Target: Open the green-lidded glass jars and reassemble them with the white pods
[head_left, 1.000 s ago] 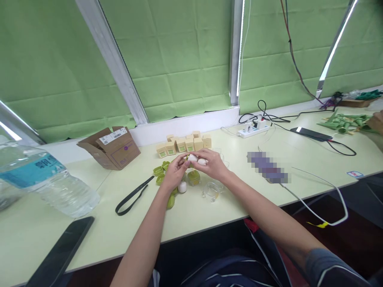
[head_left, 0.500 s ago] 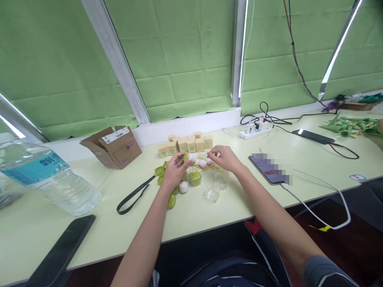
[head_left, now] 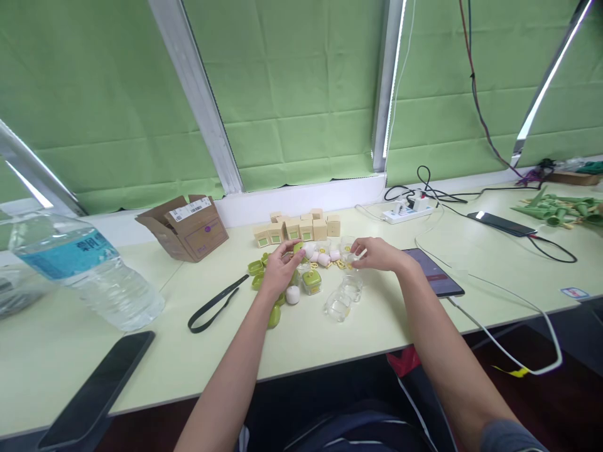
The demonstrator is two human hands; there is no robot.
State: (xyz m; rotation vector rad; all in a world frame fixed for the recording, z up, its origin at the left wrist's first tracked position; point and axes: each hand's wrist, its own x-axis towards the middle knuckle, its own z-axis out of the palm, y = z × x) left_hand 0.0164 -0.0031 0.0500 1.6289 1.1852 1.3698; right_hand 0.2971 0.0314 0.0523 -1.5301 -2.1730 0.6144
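Note:
My left hand (head_left: 279,271) is closed around a small green lid (head_left: 298,247) with a white, rounded piece (head_left: 309,250) against it. With its fingers pinched at a small clear container (head_left: 351,258), my right hand (head_left: 377,254) sits to the right of the pile. Between the hands lie pale pinkish-white pieces (head_left: 324,258) and small yellow rings (head_left: 340,264). Just below is a clear pot with a green lid (head_left: 311,281), beside a white piece (head_left: 293,294). More green parts (head_left: 255,268) lie left of and partly behind my left hand. Empty clear containers (head_left: 338,306) stand nearer the front edge.
Small cream boxes (head_left: 292,228) line the back. A brown carton (head_left: 188,229), black strap (head_left: 214,306), water bottle (head_left: 94,270) and dark phone (head_left: 101,383) are at left. At right lie a cabled phone (head_left: 436,273), power strip (head_left: 409,212) and another phone (head_left: 500,224).
My right hand has moved right, away from the white pieces, to a clear container. My left hand stays at the green lid and white piece. The whole view has shifted slightly.

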